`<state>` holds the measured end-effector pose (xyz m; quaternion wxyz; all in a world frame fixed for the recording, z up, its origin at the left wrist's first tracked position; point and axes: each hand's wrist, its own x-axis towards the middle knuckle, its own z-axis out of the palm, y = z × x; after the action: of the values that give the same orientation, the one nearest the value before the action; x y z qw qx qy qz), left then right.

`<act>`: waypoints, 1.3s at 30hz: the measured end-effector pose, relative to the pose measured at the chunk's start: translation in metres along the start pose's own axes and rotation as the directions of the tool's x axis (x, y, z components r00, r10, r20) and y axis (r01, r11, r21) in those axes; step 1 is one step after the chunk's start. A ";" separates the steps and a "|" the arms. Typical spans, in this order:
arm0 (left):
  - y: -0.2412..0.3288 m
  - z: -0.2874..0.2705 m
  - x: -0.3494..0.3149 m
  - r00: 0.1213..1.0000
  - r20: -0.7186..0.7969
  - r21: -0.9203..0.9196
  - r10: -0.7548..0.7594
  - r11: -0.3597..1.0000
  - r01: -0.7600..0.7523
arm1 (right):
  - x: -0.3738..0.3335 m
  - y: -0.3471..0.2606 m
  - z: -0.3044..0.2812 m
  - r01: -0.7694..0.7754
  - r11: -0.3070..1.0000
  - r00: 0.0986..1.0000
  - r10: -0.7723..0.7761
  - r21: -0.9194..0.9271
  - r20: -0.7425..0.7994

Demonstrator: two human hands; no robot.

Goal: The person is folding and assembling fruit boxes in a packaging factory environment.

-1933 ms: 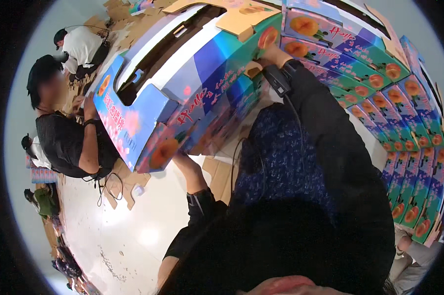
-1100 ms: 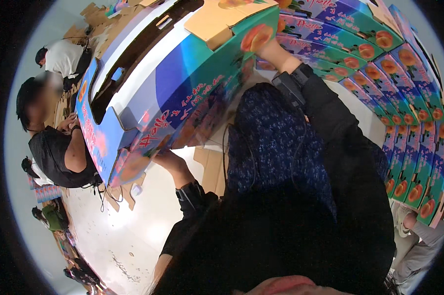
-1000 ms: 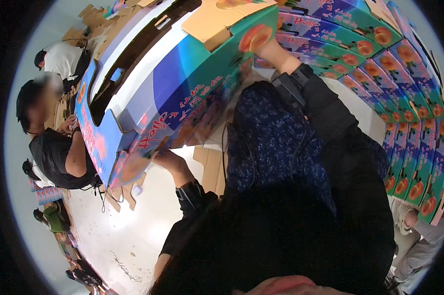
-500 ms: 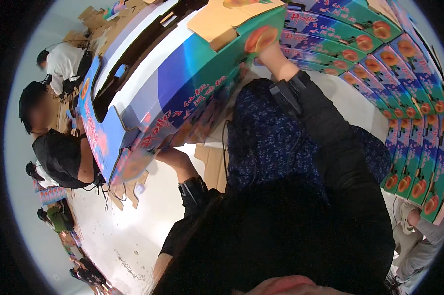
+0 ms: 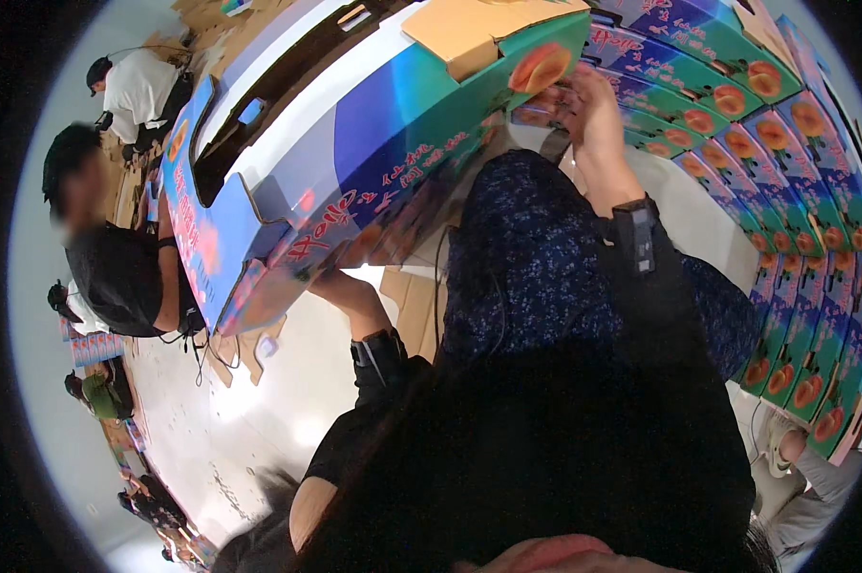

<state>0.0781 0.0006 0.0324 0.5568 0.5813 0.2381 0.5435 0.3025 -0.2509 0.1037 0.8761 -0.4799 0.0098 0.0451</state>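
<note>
A large cardboard fruit box (image 5: 393, 143), blue, purple and green with peach pictures, fills the upper middle, tilted, with a long dark gap between its white top panels. At its lower near side is my left hand (image 5: 340, 291), wrist bent up against it. That hand's fingers are hidden by the box. My right hand (image 5: 598, 119) is raised beside the box's right end, close to the printed peach, fingers stretched out and apart. Whether its fingertips touch the box I cannot tell. A tan cardboard flap (image 5: 483, 33) sticks out at the box's top right.
Matching boxes (image 5: 784, 162) are stacked high along the right. Flat cardboard pieces (image 5: 407, 310) lie on the white floor (image 5: 287, 401). A person in black (image 5: 116, 277) stands at the left, another in white (image 5: 139, 95) bends beyond. A person's grey-trousered leg (image 5: 818, 501) shows at lower right.
My right hand has come off the box's right end and opened, moving right. The box has shifted slightly right in view; my left hand stays beneath it.
</note>
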 end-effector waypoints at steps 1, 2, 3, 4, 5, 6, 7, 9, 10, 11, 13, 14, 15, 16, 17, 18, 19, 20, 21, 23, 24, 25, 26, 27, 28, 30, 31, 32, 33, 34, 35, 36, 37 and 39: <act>-0.014 -0.014 0.005 0.998 0.062 0.063 0.011 0.998 -0.015 | -0.006 -0.009 0.001 -0.028 0.996 0.999 0.026 0.081 0.020; -0.031 -0.030 0.014 0.998 0.062 0.062 0.014 0.998 -0.017 | -0.013 -0.020 0.002 -0.049 0.997 0.999 0.048 0.068 0.018; -0.050 -0.052 0.026 0.994 -0.075 -0.026 0.074 0.997 -0.077 | -0.017 -0.026 0.005 -0.052 0.996 0.998 0.050 0.069 0.025; -0.045 -0.051 0.031 0.971 -0.210 -0.109 0.117 0.984 -0.142 | -0.019 -0.029 0.005 -0.025 0.994 1.000 0.024 0.103 0.014; -0.034 -0.057 0.040 0.947 -0.254 -0.070 0.199 0.972 -0.223 | -0.020 -0.033 0.007 0.001 0.991 1.000 -0.001 0.136 0.003; -0.001 -0.045 0.048 0.852 -0.333 -0.071 0.404 0.890 -0.450 | -0.024 -0.039 0.012 -0.003 0.991 1.000 0.002 0.135 0.010; 0.035 -0.034 0.052 0.921 -0.284 -0.175 0.267 0.930 -0.323 | -0.026 -0.043 0.014 0.103 0.995 0.993 -0.103 -0.004 0.061; 0.105 -0.031 0.057 0.983 -0.171 -0.349 0.068 0.929 -0.125 | -0.028 -0.052 0.025 0.197 0.973 0.973 -0.179 -0.122 0.145; 0.126 -0.032 0.061 0.994 -0.109 -0.438 0.000 0.898 -0.048 | -0.026 -0.053 0.031 0.255 0.949 0.955 -0.218 -0.183 0.200; 0.132 -0.015 0.062 0.996 -0.092 -0.459 -0.019 0.888 -0.025 | -0.022 -0.054 0.029 0.333 0.906 0.933 -0.276 -0.262 0.233; 0.166 0.006 0.053 0.999 -0.036 -0.112 -0.021 0.994 0.017 | -0.025 -0.068 0.043 0.239 0.955 0.930 -0.173 -0.176 0.324; 0.172 0.008 0.051 1.000 -0.020 -0.103 -0.016 0.995 0.014 | -0.026 -0.070 0.051 0.210 0.969 0.928 -0.155 -0.132 0.338; 0.173 0.009 0.046 1.000 -0.025 -0.105 -0.012 0.994 0.010 | -0.027 -0.070 0.059 0.179 0.980 0.925 -0.137 -0.088 0.355; 0.171 0.011 0.041 0.995 -0.076 0.082 0.072 0.994 -0.065 | -0.028 -0.070 0.065 0.147 0.988 0.921 -0.120 -0.046 0.372; 0.167 0.010 0.037 0.981 -0.109 0.269 0.161 0.955 -0.127 | -0.027 -0.068 0.067 0.148 0.988 0.919 -0.121 -0.045 0.376; 0.143 -0.011 0.050 0.974 -0.156 0.154 0.163 0.978 -0.139 | -0.025 -0.065 0.067 0.193 0.981 0.921 -0.176 -0.013 0.349; 0.143 -0.015 0.054 0.974 -0.159 0.152 0.162 0.979 -0.138 | -0.024 -0.063 0.069 0.235 0.972 0.919 -0.227 0.014 0.322; 0.144 -0.017 0.056 0.979 -0.203 -0.027 0.000 1.000 -0.006 | -0.026 -0.063 0.070 0.237 0.971 0.918 -0.228 0.012 0.323; 0.147 -0.023 0.059 0.961 -0.225 -0.203 -0.162 0.972 0.117 | -0.031 -0.066 0.076 0.278 0.961 0.903 -0.261 0.001 0.341; 0.143 -0.039 0.068 0.960 -0.187 -0.295 -0.208 0.944 0.147 | -0.035 -0.075 0.080 0.331 0.943 0.887 -0.304 -0.019 0.349; 0.145 -0.044 0.069 0.957 -0.156 -0.374 -0.244 0.912 0.171 | -0.037 -0.080 0.084 0.358 0.933 0.867 -0.329 -0.010 0.375; 0.146 -0.046 0.068 0.956 -0.159 -0.373 -0.245 0.912 0.172 | -0.038 -0.084 0.087 0.385 0.923 0.845 -0.353 0.001 0.402; 0.148 -0.045 0.066 0.964 -0.177 -0.386 -0.198 0.915 0.118 | -0.036 -0.088 0.090 0.384 0.923 0.845 -0.351 -0.001 0.405; 0.152 -0.044 0.065 0.969 -0.196 -0.396 -0.151 0.916 0.063 | -0.033 -0.092 0.094 0.375 0.927 0.844 -0.343 0.001 0.413; 0.155 -0.040 0.064 0.968 -0.195 -0.423 -0.160 0.904 0.064 | -0.028 -0.094 0.097 0.367 0.930 0.843 -0.334 0.003 0.422; 0.152 -0.030 0.067 0.969 -0.214 -0.411 -0.121 0.911 0.023 | -0.015 -0.099 0.105 0.347 0.938 0.824 -0.307 0.004 0.477; 0.150 -0.023 0.069 0.970 -0.228 -0.400 -0.082 0.917 -0.016 | -0.006 -0.098 0.109 0.329 0.944 0.802 -0.281 0.003 0.528; 0.152 -0.012 0.069 0.956 -0.269 -0.408 -0.115 0.913 -0.004 | 0.006 -0.094 0.113 0.328 0.945 0.799 -0.278 0.003 0.533; 0.155 -0.001 0.069 0.956 -0.268 -0.411 -0.116 0.911 -0.005 | 0.021 -0.093 0.116 0.340 0.939 0.806 -0.260 -0.056 0.531; 0.157 0.010 0.068 0.958 -0.286 -0.279 -0.037 0.959 -0.047 | 0.034 -0.091 0.117 0.351 0.929 0.814 -0.241 -0.116 0.528; 0.156 0.017 0.067 0.953 -0.300 -0.135 0.044 0.987 -0.088 | 0.038 -0.088 0.121 0.355 0.918 0.821 -0.216 -0.177 0.528; 0.158 0.022 0.068 0.951 -0.308 -0.138 -0.015 0.990 -0.029 | 0.041 -0.086 0.122 0.362 0.906 0.830 -0.206 -0.220 0.518; 0.155 0.026 0.072 0.953 -0.301 -0.144 -0.020 0.989 -0.025 | 0.046 -0.086 0.120 0.367 0.903 0.832 -0.211 -0.223 0.513; 0.146 0.020 0.083 0.975 -0.184 -0.336 -0.126 0.940 0.058 | 0.057 -0.081 0.120 0.420 0.893 0.800 -0.280 -0.161 0.531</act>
<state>0.0729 0.0270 0.1999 0.6437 0.4101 0.2266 0.6051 0.3628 -0.1893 0.2330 0.7678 -0.5604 -0.3105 0.0031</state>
